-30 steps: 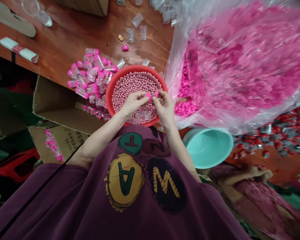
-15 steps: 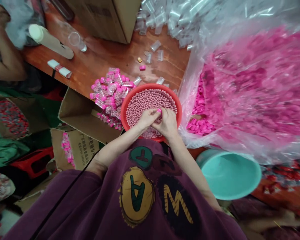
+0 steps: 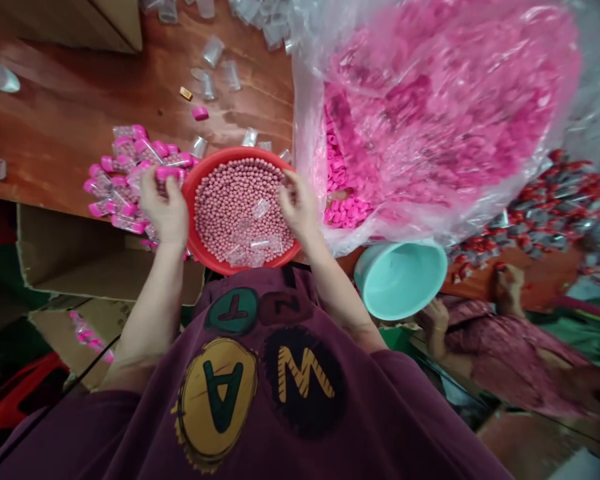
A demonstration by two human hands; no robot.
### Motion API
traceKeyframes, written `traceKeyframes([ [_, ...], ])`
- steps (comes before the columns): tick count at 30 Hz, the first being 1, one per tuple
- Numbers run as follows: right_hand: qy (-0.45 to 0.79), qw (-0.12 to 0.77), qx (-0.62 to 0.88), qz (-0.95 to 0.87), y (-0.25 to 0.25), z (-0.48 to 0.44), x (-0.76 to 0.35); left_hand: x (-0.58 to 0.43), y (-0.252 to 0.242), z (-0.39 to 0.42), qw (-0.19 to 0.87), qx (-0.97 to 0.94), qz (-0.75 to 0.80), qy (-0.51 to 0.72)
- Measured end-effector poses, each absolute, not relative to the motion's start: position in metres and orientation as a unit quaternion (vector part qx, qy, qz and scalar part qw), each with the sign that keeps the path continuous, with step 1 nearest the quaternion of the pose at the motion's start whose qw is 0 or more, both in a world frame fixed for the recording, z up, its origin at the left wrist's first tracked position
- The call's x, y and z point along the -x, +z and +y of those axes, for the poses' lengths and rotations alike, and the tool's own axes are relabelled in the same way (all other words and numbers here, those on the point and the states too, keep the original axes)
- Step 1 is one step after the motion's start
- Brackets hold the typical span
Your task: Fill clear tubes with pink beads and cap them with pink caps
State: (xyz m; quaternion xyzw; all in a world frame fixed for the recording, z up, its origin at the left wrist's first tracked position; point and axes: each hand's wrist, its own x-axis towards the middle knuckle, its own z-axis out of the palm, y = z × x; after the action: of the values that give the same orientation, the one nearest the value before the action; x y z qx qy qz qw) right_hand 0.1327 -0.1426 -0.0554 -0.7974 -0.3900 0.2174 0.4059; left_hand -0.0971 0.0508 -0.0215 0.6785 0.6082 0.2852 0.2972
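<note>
My left hand [image 3: 166,212] is over a heap of small clear containers [image 3: 125,175] filled with pink beads and closed with pink caps. Its thumb and fingers are closed on one pink-capped container [image 3: 171,175] at the heap's edge. At the right rim of a red basin [image 3: 191,233], my right hand [image 3: 300,207] is slightly blurred, fingers loosely curled and apart, with nothing visible in them. Pink beads [image 3: 225,193] fill the basin, and several clear empty containers [image 3: 261,247] lie on them.
A large plastic bag of pink caps [image 3: 350,212] lies right of the basin. A turquoise basin [image 3: 400,280] is below it. Loose clear containers [image 3: 213,50] and a cardboard box [image 3: 80,23] stand behind. An open carton [image 3: 55,260] is at left. Another person's hand [image 3: 509,287] shows at right.
My hands were together over the beads at a pink cap; now they are apart, the left over the heap and the right at the basin's right rim. The view has shifted right.
</note>
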Motion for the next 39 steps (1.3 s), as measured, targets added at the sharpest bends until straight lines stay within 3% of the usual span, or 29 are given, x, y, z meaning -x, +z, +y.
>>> traceKeyframes([
  [2, 0.154, 0.428, 0.855, -0.249, -0.077, -0.173, -0.178, 0.111, -0.026, 0.064, 0.229, -0.712, 0.612, 0.256],
  [5, 0.147, 0.364, 0.910, -0.134, -0.104, -0.199, -0.231, 0.107, -0.022, 0.056, 0.201, -0.762, 0.561, 0.254],
  [10, 0.161, 0.248, 0.943, -0.153, -0.142, -0.183, -0.253, 0.050, -0.015, -0.009, 0.398, -0.815, 0.415, 0.067],
  [15, 0.165, 0.261, 0.939, -0.149, -0.164, -0.175, -0.252, 0.010, -0.035, -0.050, 0.388, -0.817, 0.412, -0.113],
  [22, 0.158, 0.295, 0.928, -0.163, -0.163, -0.210, -0.239, 0.003, -0.053, -0.040, 0.395, -0.816, 0.411, -0.097],
  [29, 0.176, 0.271, 0.925, -0.200, -0.156, -0.222, -0.220, 0.005, -0.059, -0.043, 0.354, -0.837, 0.409, -0.083],
  [39, 0.225, 0.247, 0.921, -0.200, -0.137, -0.205, -0.225, -0.011, -0.067, -0.043, 0.456, -0.809, 0.365, -0.066],
])
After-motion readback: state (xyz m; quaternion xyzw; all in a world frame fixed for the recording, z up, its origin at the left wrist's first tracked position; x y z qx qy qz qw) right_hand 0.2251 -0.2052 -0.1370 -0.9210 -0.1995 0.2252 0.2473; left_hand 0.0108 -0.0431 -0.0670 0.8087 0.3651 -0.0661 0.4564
